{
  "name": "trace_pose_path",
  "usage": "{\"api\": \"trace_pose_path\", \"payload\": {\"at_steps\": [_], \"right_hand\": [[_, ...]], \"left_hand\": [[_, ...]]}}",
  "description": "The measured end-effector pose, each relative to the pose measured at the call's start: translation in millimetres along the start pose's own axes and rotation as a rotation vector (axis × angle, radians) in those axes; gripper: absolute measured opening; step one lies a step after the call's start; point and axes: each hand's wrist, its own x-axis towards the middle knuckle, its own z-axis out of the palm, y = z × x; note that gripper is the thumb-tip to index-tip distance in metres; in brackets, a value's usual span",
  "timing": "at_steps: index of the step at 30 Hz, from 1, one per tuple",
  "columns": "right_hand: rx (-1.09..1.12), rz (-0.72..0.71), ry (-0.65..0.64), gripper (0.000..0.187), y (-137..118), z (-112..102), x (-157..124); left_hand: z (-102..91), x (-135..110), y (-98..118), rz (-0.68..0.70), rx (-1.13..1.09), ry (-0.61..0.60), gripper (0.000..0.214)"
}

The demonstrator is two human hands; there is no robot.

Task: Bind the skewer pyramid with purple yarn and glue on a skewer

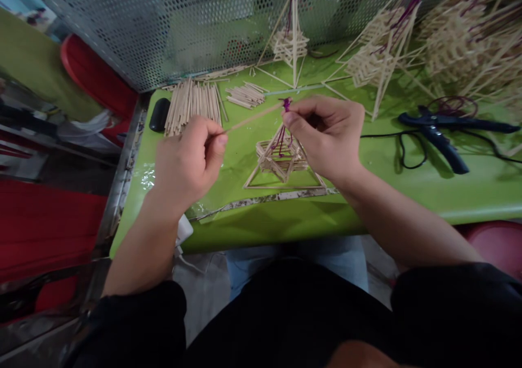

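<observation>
A small pyramid frame of thin wooden sticks (285, 186) stands on the green table in front of me. A stack of crossed sticks hangs inside it on purple threads. My right hand (330, 131) is closed, pinching the frame's purple-wrapped tip (286, 104) between thumb and fingers. On the other side, my left hand (190, 158) is closed on the near end of a thin wooden stick (255, 118). That stick slants up to the right, its far end beside the purple tip; I cannot tell whether they are joined.
Loose sticks (193, 104) and a smaller pile of short sticks (246, 94) lie behind my left hand, near a black rounded object (159, 114). Finished-looking stick pyramids (291, 47) line the perforated metal panel (204, 25). Dark blue plier-like cutters (436, 131) and black cord lie right.
</observation>
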Motion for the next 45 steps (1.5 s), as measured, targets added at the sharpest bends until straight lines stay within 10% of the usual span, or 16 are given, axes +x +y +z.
{"api": "trace_pose_path", "payload": {"at_steps": [13,45], "right_hand": [[0.02,-0.109,-0.011,0.018,10.8,0.5,1.6],[0.002,-0.139,-0.028,0.024,12.3,-0.6,3.5]], "left_hand": [[-4.8,2.1,8.4,-0.161,0.046,-0.027,0.027],[-16.1,7.0,22.4,-0.047,-0.081,-0.067,0.023]]}}
